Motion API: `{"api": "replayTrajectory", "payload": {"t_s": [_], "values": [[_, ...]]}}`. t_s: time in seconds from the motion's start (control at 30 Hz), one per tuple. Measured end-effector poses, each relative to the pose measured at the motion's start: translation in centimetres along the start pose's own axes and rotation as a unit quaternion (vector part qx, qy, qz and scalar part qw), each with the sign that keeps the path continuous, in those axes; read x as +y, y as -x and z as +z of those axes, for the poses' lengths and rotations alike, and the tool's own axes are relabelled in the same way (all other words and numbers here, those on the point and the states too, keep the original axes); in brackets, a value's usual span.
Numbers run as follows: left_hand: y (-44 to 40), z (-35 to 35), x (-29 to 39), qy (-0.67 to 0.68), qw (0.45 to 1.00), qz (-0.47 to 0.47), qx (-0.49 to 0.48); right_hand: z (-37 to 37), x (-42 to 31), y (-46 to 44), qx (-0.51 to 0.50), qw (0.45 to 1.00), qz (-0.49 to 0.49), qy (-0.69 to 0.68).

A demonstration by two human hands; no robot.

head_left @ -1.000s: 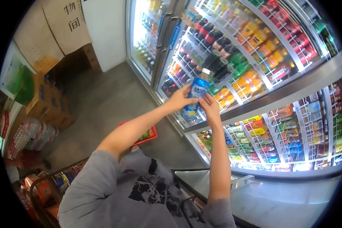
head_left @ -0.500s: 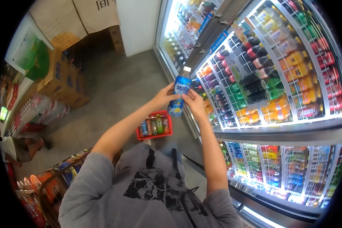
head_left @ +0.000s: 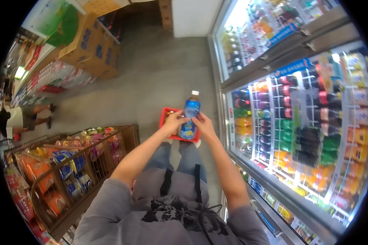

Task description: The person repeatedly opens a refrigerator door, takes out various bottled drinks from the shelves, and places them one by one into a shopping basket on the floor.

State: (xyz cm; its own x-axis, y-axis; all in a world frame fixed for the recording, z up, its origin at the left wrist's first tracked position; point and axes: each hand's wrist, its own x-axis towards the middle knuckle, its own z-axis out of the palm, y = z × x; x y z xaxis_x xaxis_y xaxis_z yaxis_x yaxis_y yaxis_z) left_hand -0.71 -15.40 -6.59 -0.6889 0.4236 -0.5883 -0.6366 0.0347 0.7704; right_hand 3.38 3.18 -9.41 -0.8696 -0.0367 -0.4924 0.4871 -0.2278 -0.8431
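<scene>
A drink bottle (head_left: 191, 107) with a blue label and white cap is held in front of me, a little tilted. My left hand (head_left: 175, 123) grips it from the left side, fingers closed against the label. From the right, my right hand (head_left: 204, 125) presses its fingers and thumb on the same bottle. Below it on the floor, by my feet, is a red basket (head_left: 162, 117). The bottle and my hands cover most of the basket's contents.
Lit drink coolers (head_left: 233, 153) full of bottles line the right side. On the left stands a brown rack (head_left: 124, 141) of packaged goods. Cardboard boxes (head_left: 88, 47) and packs of water bottles (head_left: 65, 75) are beyond it. Another person (head_left: 22, 118) is at far left.
My view has shifted, so the coolers sit farther right and more of the rack shows. The bottle now appears lower, in front of the basket. Both hands stay on it.
</scene>
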Motion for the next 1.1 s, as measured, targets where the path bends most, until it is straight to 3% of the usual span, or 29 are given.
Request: {"api": "replayTrajectory", "payload": {"t_s": [0.07, 0.13, 0.27, 0.4, 0.6, 0.67, 0.77, 0.9, 1.1], "values": [[-1.3, -0.6, -3.5, 0.024, 0.998, 0.042, 0.040, 0.1, 1.4, -1.0, -0.020, 0.999, 0.025, -0.004], [-1.5, -1.2, -5.5, 0.035, 0.997, -0.018, 0.066, -0.2, 3.6, -1.8, -0.036, 0.998, 0.041, -0.002], [-4.5, -3.3, -12.9, 0.054, 0.994, -0.044, 0.079, -1.1, 10.5, -3.8, -0.047, 0.996, 0.062, -0.049], [-6.4, -4.0, -16.1, 0.056, 0.991, -0.063, 0.102, -1.2, 13.7, -4.6, -0.022, 0.994, 0.104, -0.007], [-9.9, -7.0, -23.8, 0.042, 0.988, -0.115, 0.096, -2.5, 25.0, -7.8, -0.014, 0.995, 0.102, -0.008], [-10.8, -7.6, -25.0, 0.054, 0.984, -0.156, 0.060, -3.0, 27.8, -8.9, -0.010, 0.994, 0.103, 0.042], [-11.9, -8.1, -29.1, 0.090, 0.986, -0.139, 0.020, -3.2, 30.2, -9.4, 0.006, 0.989, 0.141, 0.046], [-14.1, -9.1, -34.6, 0.055, 0.981, -0.185, 0.024, -4.3, 39.2, -10.5, 0.008, 0.991, 0.126, 0.044], [-19.6, -11.3, -43.6, 0.016, 0.990, -0.126, 0.054, -4.5, 46.5, -14.9, 0.039, 0.987, 0.147, 0.057]]}}
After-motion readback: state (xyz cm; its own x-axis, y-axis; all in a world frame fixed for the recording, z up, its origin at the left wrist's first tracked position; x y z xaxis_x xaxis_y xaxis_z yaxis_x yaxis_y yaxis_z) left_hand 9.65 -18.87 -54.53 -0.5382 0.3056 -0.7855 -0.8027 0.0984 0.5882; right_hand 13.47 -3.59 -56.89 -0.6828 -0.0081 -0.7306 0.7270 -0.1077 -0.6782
